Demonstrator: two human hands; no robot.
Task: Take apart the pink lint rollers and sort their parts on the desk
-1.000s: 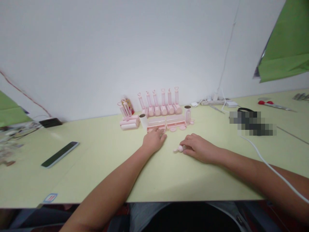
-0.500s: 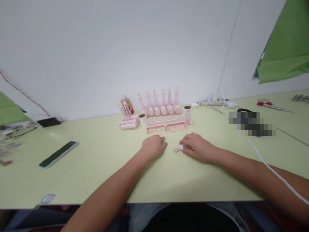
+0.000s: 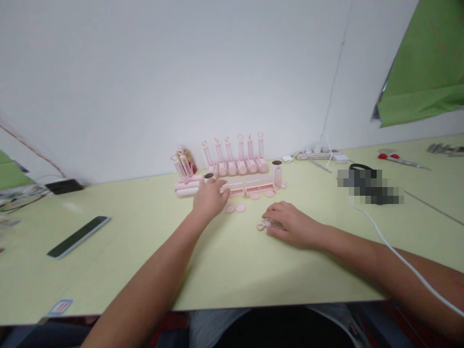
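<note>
My left hand (image 3: 210,199) is above the left open pink case (image 3: 237,192), fingers apart, hiding most of a short upright paper roll (image 3: 209,177). Two pink round discs (image 3: 239,208) lie on the table just right of this hand. My right hand (image 3: 292,224) rests on the table, closed around a pink handle with a loop end (image 3: 261,225) that pokes out to the left. A second open pink case (image 3: 260,188) has more pink discs (image 3: 269,193) at its front edge. Beside it another paper roll (image 3: 277,164) stands upright.
Several pink lint rollers (image 3: 232,166) stand in a row by the wall, with closed pink cases (image 3: 186,190) to their left. A phone (image 3: 79,237) lies at left. To the right are a power strip (image 3: 315,155), red-handled scissors (image 3: 395,157) and a white cable (image 3: 384,237).
My left hand has moved away from the discs, up and left to the left case and paper roll, uncovering two discs. My right hand stays on the handle. The view has shifted slightly.
</note>
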